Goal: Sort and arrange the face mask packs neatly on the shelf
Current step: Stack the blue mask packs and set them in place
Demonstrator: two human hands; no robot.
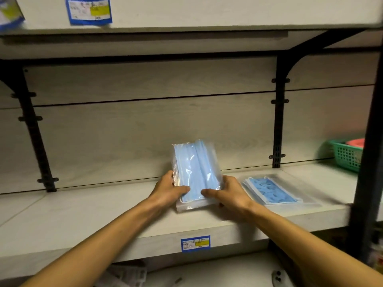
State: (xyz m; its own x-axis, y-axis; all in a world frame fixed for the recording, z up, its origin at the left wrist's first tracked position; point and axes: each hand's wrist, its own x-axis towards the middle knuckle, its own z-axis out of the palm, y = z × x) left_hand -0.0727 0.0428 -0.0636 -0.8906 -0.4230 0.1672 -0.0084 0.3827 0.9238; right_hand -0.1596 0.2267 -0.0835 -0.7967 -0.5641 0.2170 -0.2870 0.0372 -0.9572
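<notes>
Both hands hold one clear plastic pack of plain blue face masks over the middle of the shelf board. The pack is tilted: its upper end leans toward the back panel, and its lower end sits low near the board, close to the front edge; contact with the board cannot be confirmed.

The left hand grips the pack's left edge, with the thumb laid across the front face and the fingers behind the wrapper. The right hand grips the right edge in the same manner, thumb across the lower front face. The two thumbs point at each other and are near but apart.

A second pack, holding blue masks with a darker printed pattern, lies flat on the board just to the right of the right hand, toward the right end of the shelf.

A green plastic basket with a red item inside stands at the far right end, behind a black upright post. A blue-bordered price label is fixed to the front edge of the board, below the held pack. Black brackets run up the back panel.
</notes>
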